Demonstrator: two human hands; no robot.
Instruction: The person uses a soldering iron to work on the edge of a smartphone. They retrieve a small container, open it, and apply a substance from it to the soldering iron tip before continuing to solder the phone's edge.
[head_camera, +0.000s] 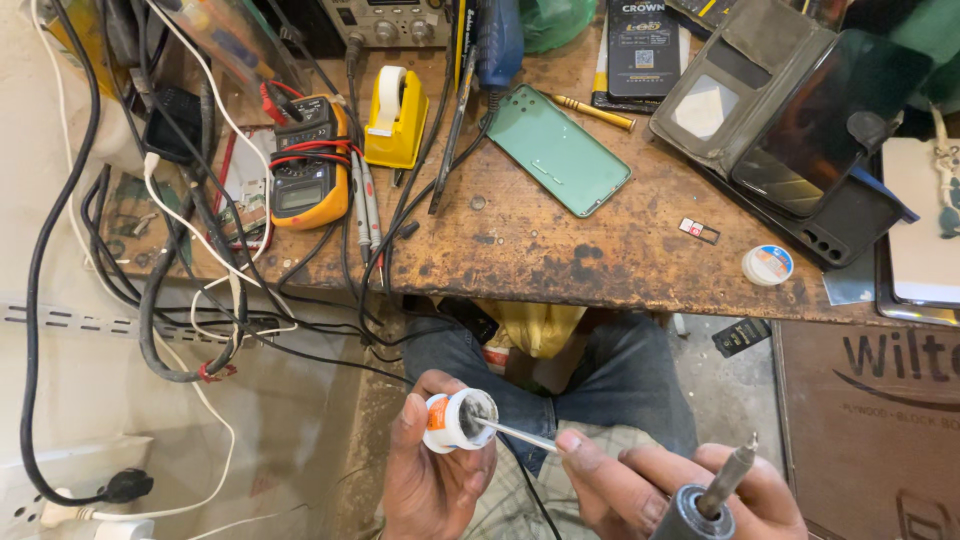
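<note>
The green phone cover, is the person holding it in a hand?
No, the green phone cover lies flat on the wooden workbench, while the left hand holds a small round tin below the bench.

both hands (440, 480) cut off by bottom edge.

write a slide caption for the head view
Left hand holds a small open tin; right hand dips tweezers in it.
</note>
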